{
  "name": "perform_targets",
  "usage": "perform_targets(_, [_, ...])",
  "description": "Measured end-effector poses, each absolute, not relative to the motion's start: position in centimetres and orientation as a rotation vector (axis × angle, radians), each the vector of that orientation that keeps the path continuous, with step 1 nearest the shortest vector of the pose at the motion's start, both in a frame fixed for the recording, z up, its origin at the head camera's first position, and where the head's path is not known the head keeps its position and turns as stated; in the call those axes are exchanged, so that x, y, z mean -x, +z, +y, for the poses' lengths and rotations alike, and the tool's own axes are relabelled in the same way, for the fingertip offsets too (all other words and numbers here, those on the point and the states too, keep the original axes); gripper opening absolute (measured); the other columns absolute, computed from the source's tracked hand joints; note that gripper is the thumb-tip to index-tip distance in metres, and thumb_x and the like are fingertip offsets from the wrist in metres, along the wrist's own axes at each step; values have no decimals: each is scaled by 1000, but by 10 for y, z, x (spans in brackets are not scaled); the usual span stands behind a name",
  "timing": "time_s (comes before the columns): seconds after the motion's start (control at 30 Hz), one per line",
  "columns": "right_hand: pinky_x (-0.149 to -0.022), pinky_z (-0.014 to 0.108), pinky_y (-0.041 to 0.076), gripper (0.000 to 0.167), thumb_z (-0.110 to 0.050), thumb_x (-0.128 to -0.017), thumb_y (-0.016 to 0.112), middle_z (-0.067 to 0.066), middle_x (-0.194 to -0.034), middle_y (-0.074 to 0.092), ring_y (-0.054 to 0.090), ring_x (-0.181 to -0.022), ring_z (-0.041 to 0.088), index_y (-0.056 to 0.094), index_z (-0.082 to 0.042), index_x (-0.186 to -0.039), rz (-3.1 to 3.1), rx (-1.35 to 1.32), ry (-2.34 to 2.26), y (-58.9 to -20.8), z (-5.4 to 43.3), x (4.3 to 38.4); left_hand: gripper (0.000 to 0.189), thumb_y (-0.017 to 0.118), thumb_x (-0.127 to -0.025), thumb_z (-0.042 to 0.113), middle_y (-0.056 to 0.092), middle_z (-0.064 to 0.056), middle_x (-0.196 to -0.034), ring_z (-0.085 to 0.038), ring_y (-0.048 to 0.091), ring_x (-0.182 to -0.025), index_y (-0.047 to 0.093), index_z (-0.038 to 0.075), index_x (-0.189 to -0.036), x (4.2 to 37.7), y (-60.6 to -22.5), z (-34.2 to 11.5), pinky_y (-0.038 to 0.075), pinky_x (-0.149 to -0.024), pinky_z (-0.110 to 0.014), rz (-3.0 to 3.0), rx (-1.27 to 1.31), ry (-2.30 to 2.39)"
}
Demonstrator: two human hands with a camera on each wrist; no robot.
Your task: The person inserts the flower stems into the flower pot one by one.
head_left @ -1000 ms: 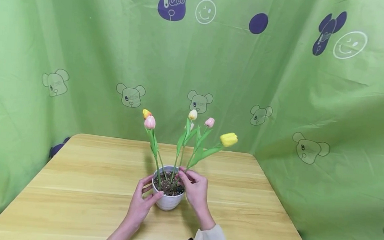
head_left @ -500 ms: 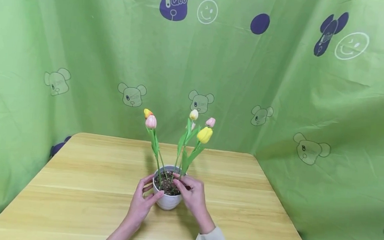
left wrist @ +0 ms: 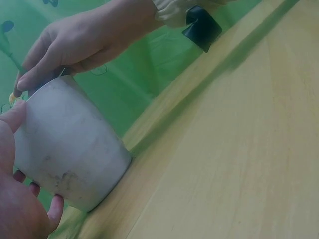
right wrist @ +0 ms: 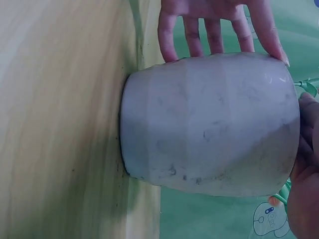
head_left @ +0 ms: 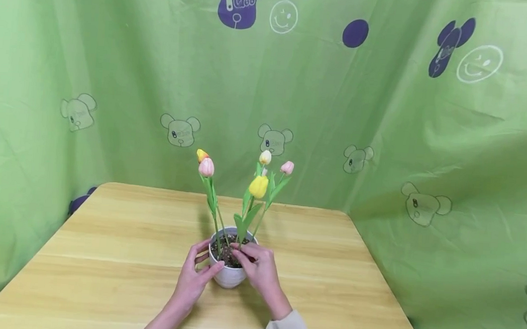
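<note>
A white flower pot (head_left: 230,278) filled with dark soil stands upright on the wooden table, smudged on its wall in the left wrist view. My left hand (head_left: 193,277) holds it from the left, thumb at the rim and fingers along the side. Between thumb and fingers, my right hand (head_left: 260,271) pinches the stem of a yellow tulip (head_left: 258,187) low over the soil; the stem's bottom end is hidden by the fingers. A pink tulip (head_left: 206,167) and an orange-yellow one (head_left: 202,155) rise at the pot's left. Behind the yellow bloom are a cream tulip (head_left: 265,157) and another pink tulip (head_left: 287,167).
The wooden table (head_left: 329,279) spreads out around the pot on all sides. A green curtain (head_left: 317,97) with printed bear heads surrounds it at the back and sides. A small black object (left wrist: 202,29) is at the right sleeve's cuff.
The yellow tulip has swung from leaning right to nearly upright, its bloom travelling left. My right hand has shifted slightly left and down over the soil. My left hand stays on the pot.
</note>
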State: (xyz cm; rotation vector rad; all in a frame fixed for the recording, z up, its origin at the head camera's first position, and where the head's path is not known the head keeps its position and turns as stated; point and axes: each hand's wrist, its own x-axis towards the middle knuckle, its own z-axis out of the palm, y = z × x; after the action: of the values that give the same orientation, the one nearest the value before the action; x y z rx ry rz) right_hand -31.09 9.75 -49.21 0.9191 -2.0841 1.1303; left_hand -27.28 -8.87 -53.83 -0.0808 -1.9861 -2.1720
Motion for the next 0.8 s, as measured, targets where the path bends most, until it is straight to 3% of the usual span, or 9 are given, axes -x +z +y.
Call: perform_targets(0.8, [-72,18,61,11,-4,-86,81,12,-90,80,77,-78,22,81,-3,-97,-2241,-906,1091,-484,95,306,72,83,-88,22,46,-13,-155,-38,47,-137,47,22,-151,270,-536,-90,46,-114,-56,-1999,79,-2178])
